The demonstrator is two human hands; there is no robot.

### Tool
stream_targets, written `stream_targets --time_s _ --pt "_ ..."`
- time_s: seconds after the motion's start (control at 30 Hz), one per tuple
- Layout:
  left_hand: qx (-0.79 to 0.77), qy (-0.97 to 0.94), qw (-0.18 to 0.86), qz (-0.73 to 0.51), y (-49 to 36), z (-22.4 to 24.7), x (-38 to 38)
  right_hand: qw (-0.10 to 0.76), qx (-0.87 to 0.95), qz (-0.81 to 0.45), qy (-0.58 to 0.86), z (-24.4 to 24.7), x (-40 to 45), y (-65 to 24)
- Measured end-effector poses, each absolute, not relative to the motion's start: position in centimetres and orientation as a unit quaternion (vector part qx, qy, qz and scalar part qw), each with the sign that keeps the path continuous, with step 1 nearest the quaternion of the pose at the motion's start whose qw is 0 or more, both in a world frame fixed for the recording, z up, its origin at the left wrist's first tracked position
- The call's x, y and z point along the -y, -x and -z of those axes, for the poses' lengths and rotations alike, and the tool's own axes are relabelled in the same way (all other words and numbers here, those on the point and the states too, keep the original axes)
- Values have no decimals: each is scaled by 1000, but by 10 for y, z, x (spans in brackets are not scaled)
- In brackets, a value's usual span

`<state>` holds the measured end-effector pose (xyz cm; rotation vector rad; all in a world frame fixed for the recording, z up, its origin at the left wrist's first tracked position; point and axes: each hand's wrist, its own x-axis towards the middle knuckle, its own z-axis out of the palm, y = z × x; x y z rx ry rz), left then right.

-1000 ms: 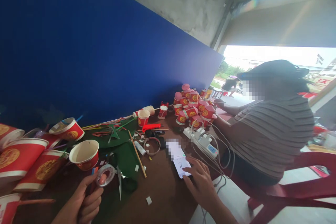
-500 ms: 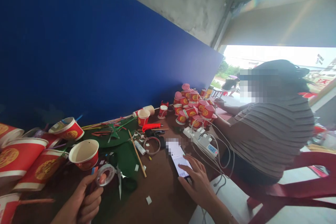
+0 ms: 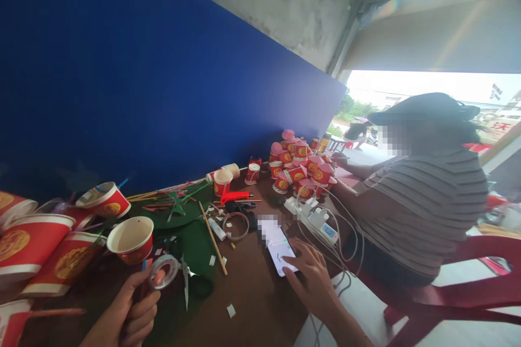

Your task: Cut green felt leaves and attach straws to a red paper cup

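My left hand (image 3: 136,309) is closed on a roll of clear tape (image 3: 164,272), near the table's front left. A phone (image 3: 278,249) with a lit screen lies on the brown table (image 3: 248,287). Over its lower right corner is my right hand (image 3: 311,274), fingers apart and holding nothing, a fingertip at the screen. Scissors (image 3: 186,282) with dark handles rest between the tape and the phone. Just behind the tape stands a red and white paper cup (image 3: 131,238).
More paper cups (image 3: 36,238) crowd the left. Red cup lanterns (image 3: 301,165) are piled at the back. A power strip (image 3: 325,230) with white cables lies right of the phone. A person (image 3: 423,195) sits at the right. A wooden stick (image 3: 213,238) and a glue gun (image 3: 236,196) lie mid-table.
The phone's screen shows different content, with a dark mark in its lower part. My right hand has shifted slightly at the phone. My left hand has stayed almost still with the tape.
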<state>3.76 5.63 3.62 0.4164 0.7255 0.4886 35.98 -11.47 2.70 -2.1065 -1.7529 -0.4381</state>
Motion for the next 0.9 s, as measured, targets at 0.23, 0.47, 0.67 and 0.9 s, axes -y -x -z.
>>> stream_targets --time_s 0.23,0.47,0.67,0.9 --pt "-361 -183 885 -230 -36 -28 -60 184 602 184 755 -26 115 -364" --pt "-363 -200 879 -238 -37 -35 -56 217 546 134 798 -25 113 -369" --pt "-345 -217 880 -245 -38 -42 -53 233 529 74 812 -16 111 -368" --pt "-354 -187 886 -236 -36 -32 -57 222 541 85 807 -20 112 -365"
